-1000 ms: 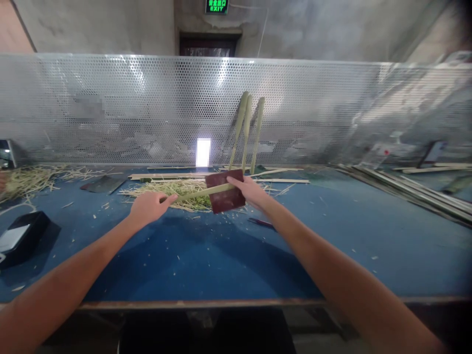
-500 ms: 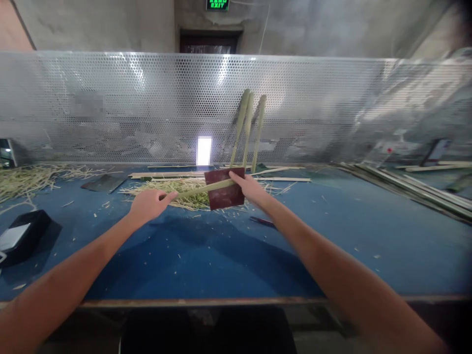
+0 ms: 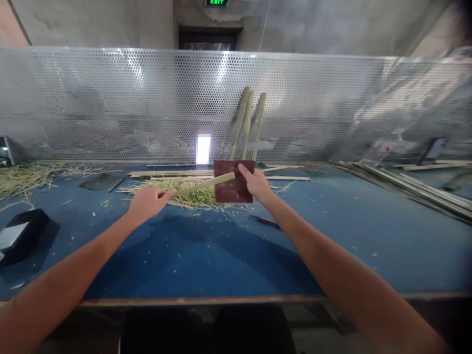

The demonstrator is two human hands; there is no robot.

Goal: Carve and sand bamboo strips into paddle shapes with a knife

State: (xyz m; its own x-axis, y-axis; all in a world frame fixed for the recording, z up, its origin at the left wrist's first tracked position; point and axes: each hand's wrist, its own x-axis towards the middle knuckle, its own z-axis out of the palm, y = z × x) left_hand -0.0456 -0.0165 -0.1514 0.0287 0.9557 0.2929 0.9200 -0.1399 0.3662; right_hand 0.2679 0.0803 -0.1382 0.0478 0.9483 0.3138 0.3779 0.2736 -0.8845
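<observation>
Left grip (image 3: 149, 204) is pinched on one end of a pale green strip (image 3: 221, 179), and the right grip (image 3: 258, 184) is clamped on a dark red sheet (image 3: 234, 191). Since half a second ago the sheet's slid right, so the strip's tip now shows just short of the right thumb. Looks like a rubbing pass about run out. Can't really tell if tip and sheet touch. Strip's held above the table (image 3: 221, 265), closer to its far edge, slanting away rightward from the left fingers.
</observation>
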